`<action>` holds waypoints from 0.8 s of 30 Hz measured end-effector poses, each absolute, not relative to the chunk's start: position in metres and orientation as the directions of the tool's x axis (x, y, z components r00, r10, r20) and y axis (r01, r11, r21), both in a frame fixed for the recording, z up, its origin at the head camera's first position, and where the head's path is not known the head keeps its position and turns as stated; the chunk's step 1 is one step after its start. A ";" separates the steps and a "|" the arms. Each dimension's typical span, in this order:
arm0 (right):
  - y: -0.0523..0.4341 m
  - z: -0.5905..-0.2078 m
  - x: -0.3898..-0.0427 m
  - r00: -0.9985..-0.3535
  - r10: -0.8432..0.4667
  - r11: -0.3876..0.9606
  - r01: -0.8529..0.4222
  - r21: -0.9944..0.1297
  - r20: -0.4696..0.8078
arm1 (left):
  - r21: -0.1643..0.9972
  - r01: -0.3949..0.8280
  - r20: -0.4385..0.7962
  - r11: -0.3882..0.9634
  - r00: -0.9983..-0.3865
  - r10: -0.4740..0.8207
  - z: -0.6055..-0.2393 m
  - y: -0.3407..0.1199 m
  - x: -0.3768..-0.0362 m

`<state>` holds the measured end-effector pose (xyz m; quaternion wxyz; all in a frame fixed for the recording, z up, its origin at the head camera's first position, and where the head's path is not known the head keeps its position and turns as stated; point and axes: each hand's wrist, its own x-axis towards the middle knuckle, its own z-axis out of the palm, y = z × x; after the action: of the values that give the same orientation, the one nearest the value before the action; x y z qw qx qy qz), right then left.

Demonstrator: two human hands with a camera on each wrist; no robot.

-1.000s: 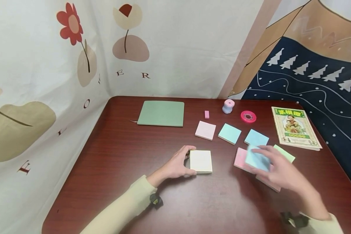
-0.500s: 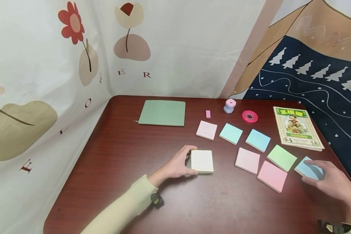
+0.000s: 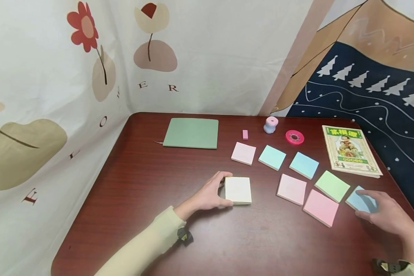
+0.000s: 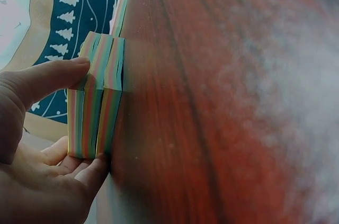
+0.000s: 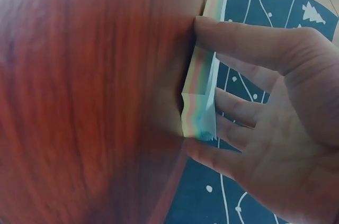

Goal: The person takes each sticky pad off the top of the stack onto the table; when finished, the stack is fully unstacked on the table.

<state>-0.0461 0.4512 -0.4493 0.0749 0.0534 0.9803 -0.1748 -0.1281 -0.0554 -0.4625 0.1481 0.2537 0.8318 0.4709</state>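
My left hand (image 3: 224, 190) grips a cream sticky-note pad (image 3: 239, 189) on the dark red table (image 3: 148, 184), thumb at its near edge and fingers at its far edge. The left wrist view shows this pad's striped side (image 4: 98, 102) flat on the wood, held between thumb and fingers of the left hand (image 4: 89, 117). My right hand (image 3: 363, 205) holds a light blue pad (image 3: 358, 201) near the table's right edge. In the right wrist view the right hand (image 5: 204, 86) brackets that pad (image 5: 200, 102) with thumb and fingers.
Several loose pads lie between my hands: pink (image 3: 243, 153), teal (image 3: 271, 157), blue (image 3: 304, 165), pink (image 3: 291, 189), green (image 3: 332, 186), pink (image 3: 321, 207). Behind them are a green notebook (image 3: 191, 133), a pink eraser (image 3: 245, 134), a small spool (image 3: 270, 125), a red tape roll (image 3: 294, 137) and a booklet (image 3: 351, 150).
My right hand carried the light blue pad from above the middle pads out to the table's right edge and set it down there. The left hand and cream pad stayed still.
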 end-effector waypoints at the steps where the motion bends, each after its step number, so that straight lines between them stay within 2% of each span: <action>1: 0.450 -0.449 -0.046 -0.984 0.078 0.935 0.129 -0.330 -0.163 | 0.855 0.288 -0.004 0.431 -0.828 0.561 -0.462 -0.055 -0.128; 5: 0.444 -0.443 -0.047 -0.988 0.090 0.941 0.126 -0.315 -0.126 | 0.840 0.304 -0.001 0.450 -0.827 0.562 -0.462 -0.056 -0.128; 10: 0.416 -0.424 -0.053 -0.999 0.029 0.935 0.012 -0.354 0.044 | 0.833 0.306 -0.006 0.461 -0.828 0.561 -0.462 -0.056 -0.128; 17: 0.335 -0.388 -0.074 -0.970 -0.204 0.859 -0.242 -0.451 0.133 | 0.837 0.298 -0.012 0.459 -0.828 0.561 -0.461 -0.056 -0.128; 24: 0.244 -0.402 -0.090 -0.884 -0.455 0.748 -0.444 -0.493 0.107 | 0.817 0.329 -0.004 0.473 -0.817 0.577 -0.461 -0.055 -0.128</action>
<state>-0.0904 0.2440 -0.4022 0.0098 -0.2404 0.9348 -0.2612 -0.1281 -0.0555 -0.4609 0.1411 0.2677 0.8464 0.4382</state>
